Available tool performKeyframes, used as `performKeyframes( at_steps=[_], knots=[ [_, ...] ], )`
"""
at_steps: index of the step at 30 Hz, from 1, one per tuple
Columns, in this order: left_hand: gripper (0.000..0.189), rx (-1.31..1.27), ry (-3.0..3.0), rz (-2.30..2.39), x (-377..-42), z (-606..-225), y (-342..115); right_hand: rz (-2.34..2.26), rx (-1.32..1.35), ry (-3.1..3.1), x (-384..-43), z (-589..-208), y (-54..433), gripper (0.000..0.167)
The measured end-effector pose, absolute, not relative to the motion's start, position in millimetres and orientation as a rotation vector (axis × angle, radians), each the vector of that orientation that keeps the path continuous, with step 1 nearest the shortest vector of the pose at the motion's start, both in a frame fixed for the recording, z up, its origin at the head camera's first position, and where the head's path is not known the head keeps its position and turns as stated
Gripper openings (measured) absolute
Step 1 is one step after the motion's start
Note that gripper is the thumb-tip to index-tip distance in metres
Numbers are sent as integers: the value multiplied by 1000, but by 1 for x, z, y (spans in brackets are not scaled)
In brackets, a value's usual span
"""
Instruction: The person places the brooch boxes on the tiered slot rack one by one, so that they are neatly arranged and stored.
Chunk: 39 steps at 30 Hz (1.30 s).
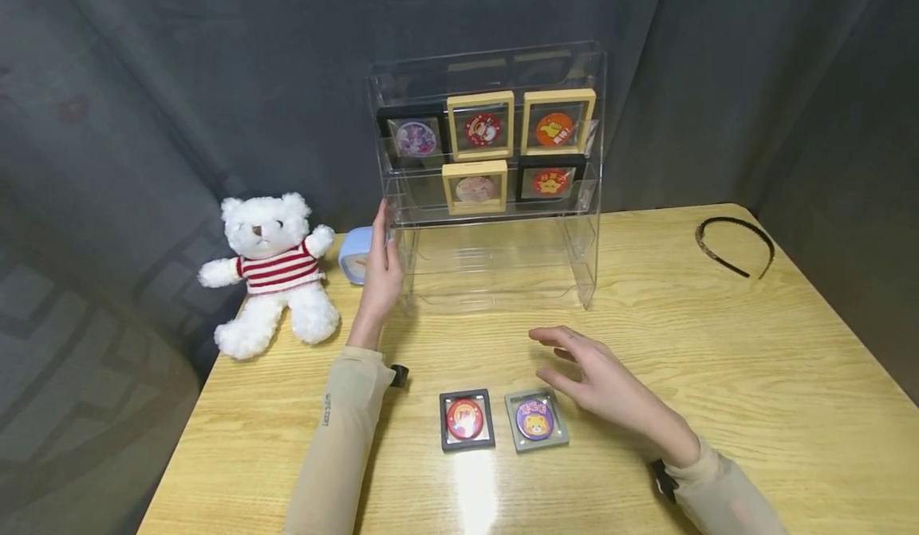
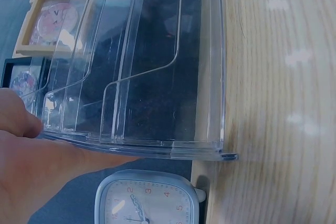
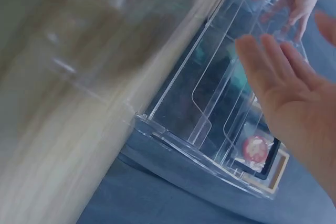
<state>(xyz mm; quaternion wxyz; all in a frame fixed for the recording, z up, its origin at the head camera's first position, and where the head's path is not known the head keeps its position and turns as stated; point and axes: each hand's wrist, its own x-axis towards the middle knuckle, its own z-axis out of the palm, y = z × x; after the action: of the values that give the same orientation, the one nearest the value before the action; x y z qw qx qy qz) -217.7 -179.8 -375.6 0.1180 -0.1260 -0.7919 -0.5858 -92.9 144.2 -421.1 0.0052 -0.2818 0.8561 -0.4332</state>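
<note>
My left hand (image 1: 382, 276) lies against the left side of a clear acrylic display rack (image 1: 495, 300), its fingers straight along the outer panel. In the left wrist view, the thumb (image 2: 21, 116) is at the front edge of that panel. My right hand (image 1: 592, 375) hovers over the table with relaxed fingers, holding nothing. Nearest to it lies a grey-framed badge (image 1: 535, 421) with a purple bear design. Beside that is a black-framed red badge (image 1: 466, 419). Several framed badges stand on the rack's upper tiers, among them a wood-coloured frame (image 1: 475, 187) and a black frame (image 1: 550, 178).
A white teddy bear (image 1: 276, 272) in a striped top sits at the table's left edge. A light blue clock (image 1: 355, 256) stands left of the rack, partly behind my left hand. A dark headband (image 1: 735, 228) lies at the far right. Dark curtain hangs behind the table (image 1: 718, 359).
</note>
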Motion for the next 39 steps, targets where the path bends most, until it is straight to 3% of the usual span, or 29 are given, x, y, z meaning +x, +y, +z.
performKeyframes(
  at_steps=[3, 8, 18, 29, 39],
  knots=[
    [59, -363, -2315, -1728, -212, -367, -177, -1235, -871, 2652, -87, -419, 146, 60],
    [60, -374, -2300, -1710, -224, -384, -181, -1039, -906, 2596, -83, -417, 147, 80],
    [60, -412, -2293, -1676, -231, -395, -187, -902, -977, 2500, -80, -421, 149, 93],
    [60, -428, -2277, -1683, -232, -396, -187, -901, -1018, 2504, -79, -425, 148, 74],
    [60, -414, -2286, -1682, -229, -391, -185, -963, -984, 2484, -79, -422, 148, 66]
  ],
)
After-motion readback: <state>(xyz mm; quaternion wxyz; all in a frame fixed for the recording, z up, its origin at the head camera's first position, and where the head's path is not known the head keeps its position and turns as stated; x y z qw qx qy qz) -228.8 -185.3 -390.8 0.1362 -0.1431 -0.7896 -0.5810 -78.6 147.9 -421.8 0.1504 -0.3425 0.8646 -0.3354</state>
